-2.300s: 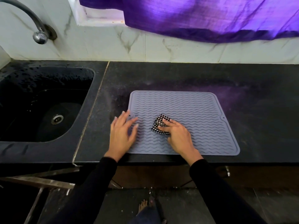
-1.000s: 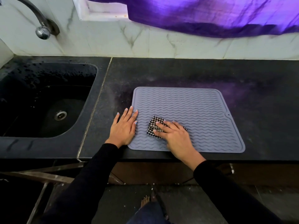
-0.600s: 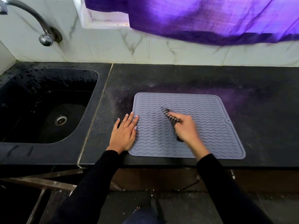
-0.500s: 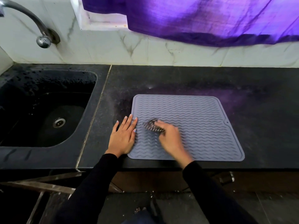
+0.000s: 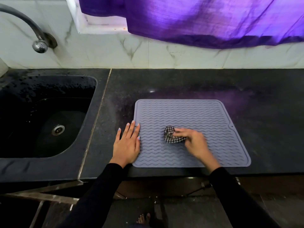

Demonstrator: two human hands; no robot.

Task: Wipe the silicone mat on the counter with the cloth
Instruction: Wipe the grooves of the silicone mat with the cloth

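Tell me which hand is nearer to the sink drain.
Left. The left hand lies flat at the mat's left edge, closer to the sink drain; the right hand holds the cloth mid-mat.

A wavy-ridged grey silicone mat (image 5: pixel 189 116), a black-and-white checked cloth (image 5: pixel 171 137), a speckled black stone bench (image 5: pixel 164 83) and a purple curtain (image 5: pixel 205 18) are seen.

Dim kitchen, purple-tinted daylight from above.
Light filters through the purple curtain (image 5: pixel 205 18), casting a violet sheen and small glare spot on the black counter (image 5: pixel 246 102). Right hand (image 5: pixel 195 143) motion-blurred; wide-angle bending at edges; sink (image 5: pixel 14 165) nearly black.
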